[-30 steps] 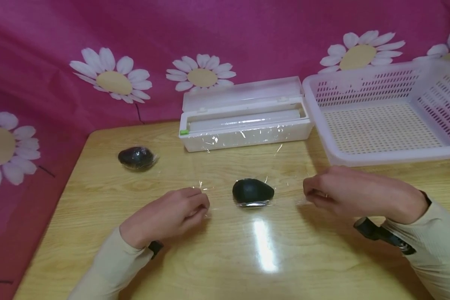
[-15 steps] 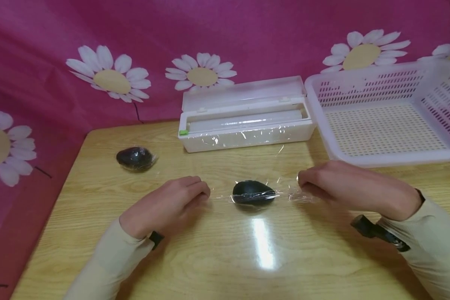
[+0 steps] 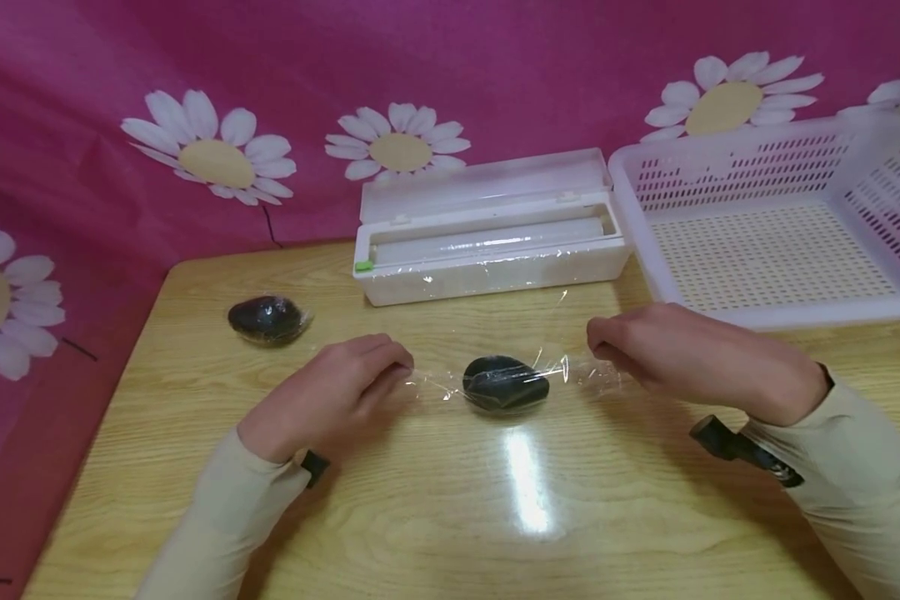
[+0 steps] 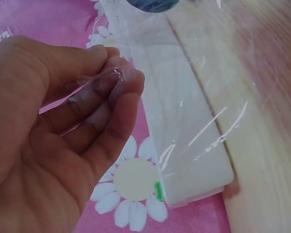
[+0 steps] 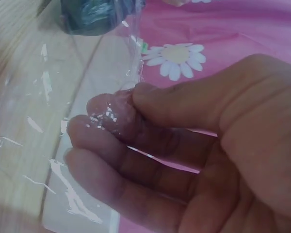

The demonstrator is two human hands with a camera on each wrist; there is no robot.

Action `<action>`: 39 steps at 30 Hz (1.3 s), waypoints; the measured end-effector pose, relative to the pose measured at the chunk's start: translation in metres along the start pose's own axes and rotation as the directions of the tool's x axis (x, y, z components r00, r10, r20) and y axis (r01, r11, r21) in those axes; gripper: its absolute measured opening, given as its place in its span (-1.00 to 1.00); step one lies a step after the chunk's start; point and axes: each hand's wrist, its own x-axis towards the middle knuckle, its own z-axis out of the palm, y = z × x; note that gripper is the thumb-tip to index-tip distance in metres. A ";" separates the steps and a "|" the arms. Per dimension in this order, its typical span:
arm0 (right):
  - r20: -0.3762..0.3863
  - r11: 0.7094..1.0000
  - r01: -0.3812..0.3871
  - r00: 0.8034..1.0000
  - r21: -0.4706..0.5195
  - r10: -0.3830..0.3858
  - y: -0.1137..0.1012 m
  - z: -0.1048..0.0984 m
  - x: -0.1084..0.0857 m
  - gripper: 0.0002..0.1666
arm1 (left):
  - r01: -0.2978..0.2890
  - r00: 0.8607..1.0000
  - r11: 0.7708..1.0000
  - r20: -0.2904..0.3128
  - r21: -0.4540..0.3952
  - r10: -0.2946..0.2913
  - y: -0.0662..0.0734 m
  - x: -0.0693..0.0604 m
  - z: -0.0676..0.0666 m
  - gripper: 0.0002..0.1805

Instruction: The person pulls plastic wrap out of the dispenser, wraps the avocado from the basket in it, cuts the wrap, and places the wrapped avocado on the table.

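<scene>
A dark avocado (image 3: 504, 387) lies on the table between my hands, with clear plastic wrap (image 3: 600, 377) drawn over it. My left hand (image 3: 330, 396) pinches one edge of the wrap between thumb and fingers, as the left wrist view shows. On the other side my right hand (image 3: 708, 362) pinches the opposite edge; in the right wrist view the film glints across its fingertips (image 5: 104, 116). The wrap spans from hand to hand and partly spreads toward the white dispenser box. Neither hand touches the avocado.
The white wrap dispenser (image 3: 491, 271) stands lid up at the back, its roll (image 3: 487, 240) showing. Right of it is a white perforated basket (image 3: 645, 250). A second avocado (image 3: 267, 319), wrapped in film, lies at the left. A pink flowered cloth (image 3: 510, 67) hangs behind the table.
Both hands have moved slightly away from me, carrying the near edge of the wrap up and over the avocado. The wrapped avocado, dispenser and basket stay in place.
</scene>
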 end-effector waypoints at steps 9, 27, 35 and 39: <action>0.032 0.998 -0.058 0.998 0.021 0.058 0.003 0.010 0.010 -0.71 | 0.066 0.998 0.997 0.011 -0.046 -0.066 -0.008 0.013 0.008 -0.86; -0.028 0.998 -0.036 0.999 -0.043 0.035 -0.002 0.028 0.038 -0.71 | 0.050 0.999 0.999 -0.017 -0.020 -0.050 -0.009 0.044 0.031 -0.85; -0.160 0.989 0.077 0.982 -0.124 -0.097 -0.005 0.039 0.050 -0.83 | -0.073 0.993 0.997 -0.087 0.004 0.074 -0.005 0.057 0.039 -0.84; -0.189 0.987 0.106 0.974 -0.123 -0.128 -0.007 0.042 0.055 -0.83 | -0.099 0.990 0.995 -0.099 0.009 0.099 -0.003 0.062 0.042 -0.85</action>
